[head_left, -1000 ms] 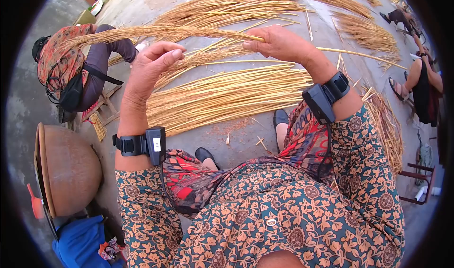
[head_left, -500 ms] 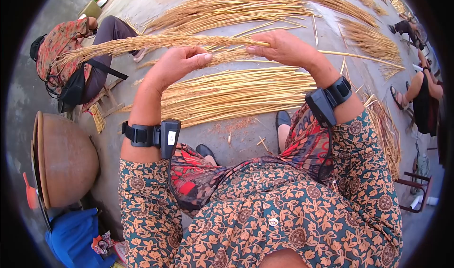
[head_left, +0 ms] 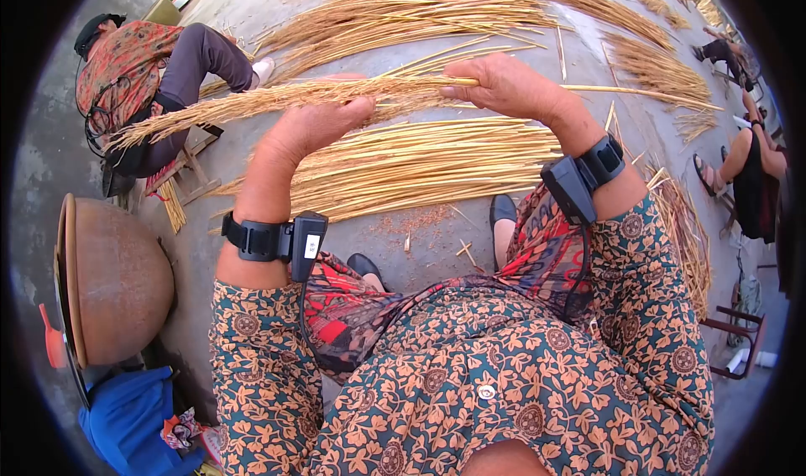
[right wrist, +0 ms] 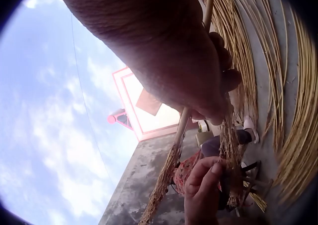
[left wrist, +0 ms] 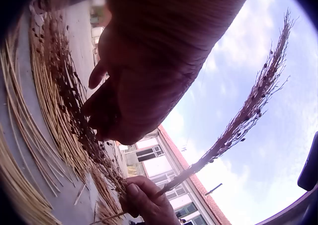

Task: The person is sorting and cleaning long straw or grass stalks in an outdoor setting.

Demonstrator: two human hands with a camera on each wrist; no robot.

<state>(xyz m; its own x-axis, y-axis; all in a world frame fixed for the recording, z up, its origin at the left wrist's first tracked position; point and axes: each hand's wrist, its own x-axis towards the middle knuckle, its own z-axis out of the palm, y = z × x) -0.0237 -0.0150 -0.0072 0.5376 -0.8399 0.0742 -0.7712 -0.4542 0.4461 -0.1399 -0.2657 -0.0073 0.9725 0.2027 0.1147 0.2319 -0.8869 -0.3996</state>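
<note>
Across both hands lies a broomcorn stalk, its long feathery seed head (head_left: 227,102) spreading to the left in the head view. My right hand (head_left: 508,88) pinches it at the base of the seed head, with the bare stem (head_left: 638,94) running out to the right. My left hand (head_left: 323,123) is at the seed strands, thumb in front and fingers partly hidden behind them. The right wrist view shows the left thumb and forefinger (right wrist: 203,183) close together at one hanging tuft (right wrist: 229,153). Another tuft (right wrist: 164,185) slants down apart from it.
Broomcorn stalks lie in rows on the concrete, one bundle (head_left: 428,170) just ahead and another (head_left: 403,23) farther off. A big clay pot (head_left: 122,283) and blue cloth (head_left: 138,426) are at left. One person (head_left: 138,81) sits front left; others sit at right near a stool frame (head_left: 739,333).
My left hand has moved rightward toward my right hand and in among the seed strands. The seed head's left end has dropped lower. My right hand keeps its grip, nearly in place.
</note>
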